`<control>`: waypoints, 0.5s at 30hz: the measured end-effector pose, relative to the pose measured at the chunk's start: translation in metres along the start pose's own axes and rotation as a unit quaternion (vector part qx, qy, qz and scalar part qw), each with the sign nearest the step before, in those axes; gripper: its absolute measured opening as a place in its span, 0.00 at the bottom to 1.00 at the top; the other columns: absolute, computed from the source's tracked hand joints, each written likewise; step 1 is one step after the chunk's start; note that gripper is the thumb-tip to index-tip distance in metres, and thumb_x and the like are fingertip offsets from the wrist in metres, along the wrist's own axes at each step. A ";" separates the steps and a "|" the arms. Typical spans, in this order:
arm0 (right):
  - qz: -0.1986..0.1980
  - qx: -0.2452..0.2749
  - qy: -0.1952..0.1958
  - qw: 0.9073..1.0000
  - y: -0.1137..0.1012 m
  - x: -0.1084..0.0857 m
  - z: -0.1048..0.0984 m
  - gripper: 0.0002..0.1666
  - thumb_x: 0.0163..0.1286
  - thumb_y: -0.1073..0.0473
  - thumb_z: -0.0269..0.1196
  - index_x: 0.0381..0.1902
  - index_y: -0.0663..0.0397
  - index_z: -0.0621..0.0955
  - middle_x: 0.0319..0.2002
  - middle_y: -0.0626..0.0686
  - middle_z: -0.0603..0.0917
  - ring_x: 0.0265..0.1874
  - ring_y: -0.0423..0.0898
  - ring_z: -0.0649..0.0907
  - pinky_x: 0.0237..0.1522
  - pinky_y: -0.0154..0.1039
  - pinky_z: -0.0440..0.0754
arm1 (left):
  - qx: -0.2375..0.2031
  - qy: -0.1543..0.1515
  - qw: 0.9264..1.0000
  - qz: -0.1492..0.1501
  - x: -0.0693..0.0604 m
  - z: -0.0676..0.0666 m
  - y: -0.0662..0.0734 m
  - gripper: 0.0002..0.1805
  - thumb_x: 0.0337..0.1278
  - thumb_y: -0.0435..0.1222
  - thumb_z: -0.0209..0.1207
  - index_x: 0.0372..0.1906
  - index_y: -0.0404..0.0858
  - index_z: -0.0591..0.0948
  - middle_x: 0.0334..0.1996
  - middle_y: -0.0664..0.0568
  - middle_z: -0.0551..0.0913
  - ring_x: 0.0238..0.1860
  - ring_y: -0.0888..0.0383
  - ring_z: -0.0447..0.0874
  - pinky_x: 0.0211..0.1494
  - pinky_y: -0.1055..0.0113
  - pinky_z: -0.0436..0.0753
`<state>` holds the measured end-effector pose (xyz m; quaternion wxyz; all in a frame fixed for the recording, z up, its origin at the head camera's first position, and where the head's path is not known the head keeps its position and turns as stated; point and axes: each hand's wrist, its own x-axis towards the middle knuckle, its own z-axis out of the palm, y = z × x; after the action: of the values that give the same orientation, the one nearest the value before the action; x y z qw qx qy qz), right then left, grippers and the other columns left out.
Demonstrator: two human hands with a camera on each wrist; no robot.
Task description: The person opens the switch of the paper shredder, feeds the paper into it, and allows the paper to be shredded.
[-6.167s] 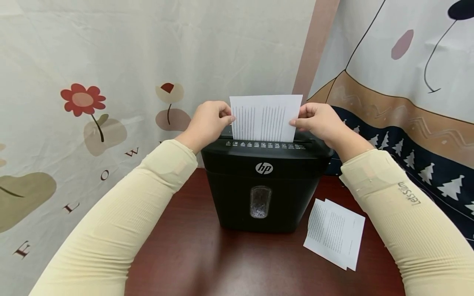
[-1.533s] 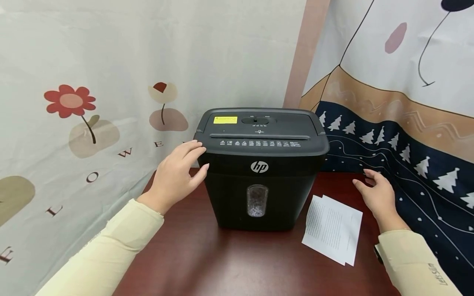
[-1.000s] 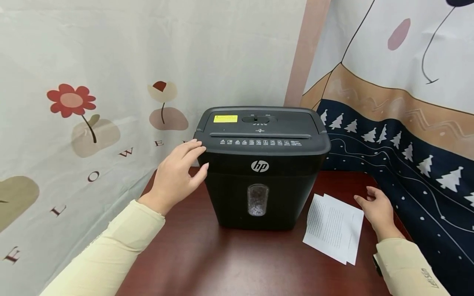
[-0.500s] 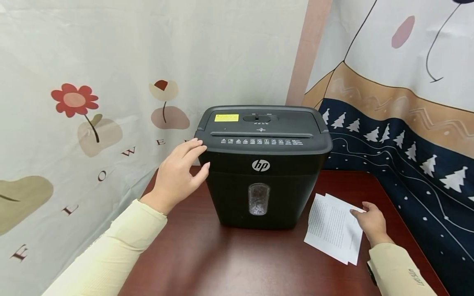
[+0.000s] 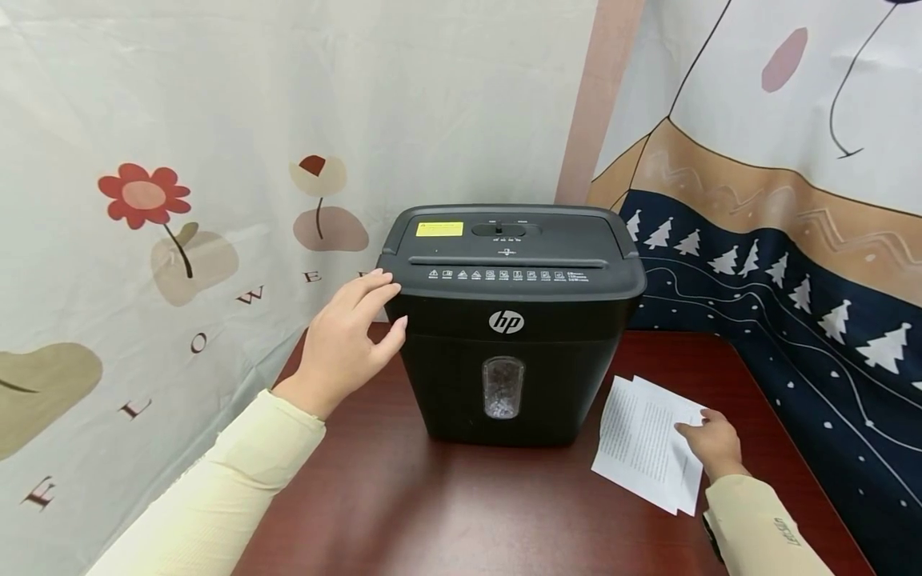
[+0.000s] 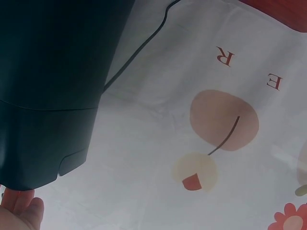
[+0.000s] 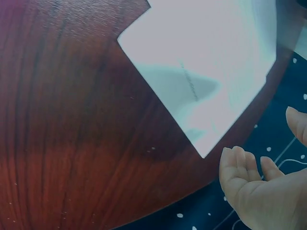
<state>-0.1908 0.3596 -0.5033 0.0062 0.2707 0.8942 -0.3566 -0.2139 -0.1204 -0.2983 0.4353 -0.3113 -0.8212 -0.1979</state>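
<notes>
A black HP paper shredder [image 5: 461, 376] stands upright on the table, its top slot holding no visible paper. My left hand [image 5: 342, 344] rests its fingertips at the shredder's upper left edge, fingers relaxed; only some fingers [image 6: 19, 201] show beside the casing [image 6: 53, 139] in the left wrist view. Two overlapping sheets of printed paper [image 5: 641, 440] lie right of the shredder. Over their right edge is my right hand [image 5: 715, 444], thumb above the upper sheet. In the right wrist view that hand [image 7: 259, 187] has loosely bent fingers, with the paper [image 7: 168, 81] beyond them.
The dark red table [image 5: 504, 512] runs beneath everything. A printed curtain [image 5: 238, 120] hangs behind and left, and a navy tree-patterned cloth [image 5: 821, 376] borders the right. A black cord [image 6: 144, 45] trails behind the shredder. Paper shreds show in its window [image 5: 503, 392].
The sheet earlier held by both hands in the slot is out of sight. My right hand has come down and leftward to the sheets' edge; my left hand stays at the shredder.
</notes>
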 end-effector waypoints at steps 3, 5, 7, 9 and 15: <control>-0.001 -0.021 -0.004 1.000 0.002 0.000 0.004 0.38 0.63 0.59 0.58 0.62 0.82 0.60 0.58 0.80 0.64 0.58 0.74 0.68 0.61 0.62 0.68 | 0.001 0.001 1.000 -0.002 0.000 0.000 0.000 0.19 0.44 0.30 0.66 0.46 0.30 0.83 0.50 0.39 0.82 0.53 0.43 0.79 0.57 0.50 0.79; 0.001 -0.033 -0.010 0.999 0.003 0.001 0.006 0.38 0.62 0.59 0.58 0.60 0.83 0.60 0.57 0.80 0.65 0.58 0.75 0.67 0.61 0.62 0.68 | 0.001 0.001 1.000 -0.003 0.000 0.000 0.000 0.19 0.44 0.30 0.66 0.46 0.30 0.83 0.50 0.39 0.82 0.53 0.43 0.79 0.57 0.50 0.78; 0.001 -0.040 -0.018 0.999 0.004 0.001 0.008 0.39 0.61 0.59 0.59 0.60 0.84 0.60 0.56 0.81 0.65 0.58 0.75 0.67 0.62 0.62 0.67 | 0.002 0.000 1.000 -0.003 0.001 0.000 0.000 0.19 0.43 0.30 0.66 0.46 0.30 0.83 0.50 0.39 0.82 0.53 0.42 0.79 0.57 0.50 0.78; -0.003 -0.050 -0.025 0.998 0.005 0.001 0.009 0.39 0.60 0.58 0.59 0.58 0.85 0.62 0.55 0.82 0.65 0.56 0.75 0.68 0.61 0.62 0.67 | 0.002 -0.001 1.000 -0.003 0.001 0.000 0.000 0.20 0.43 0.30 0.66 0.46 0.30 0.83 0.50 0.39 0.82 0.54 0.43 0.79 0.57 0.50 0.78; -0.006 -0.082 -0.044 0.996 0.007 0.001 0.013 0.36 0.57 0.57 0.62 0.50 0.88 0.68 0.45 0.83 0.69 0.46 0.75 0.73 0.50 0.62 0.74 | 0.001 -0.003 1.000 -0.006 0.000 0.000 0.000 0.20 0.44 0.30 0.66 0.47 0.29 0.82 0.50 0.39 0.82 0.54 0.43 0.79 0.57 0.49 0.78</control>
<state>-0.1907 0.3561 -0.5184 0.0653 0.2485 0.9207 -0.2936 -0.2134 -0.1206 -0.2982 0.4317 -0.3069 -0.8247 -0.1985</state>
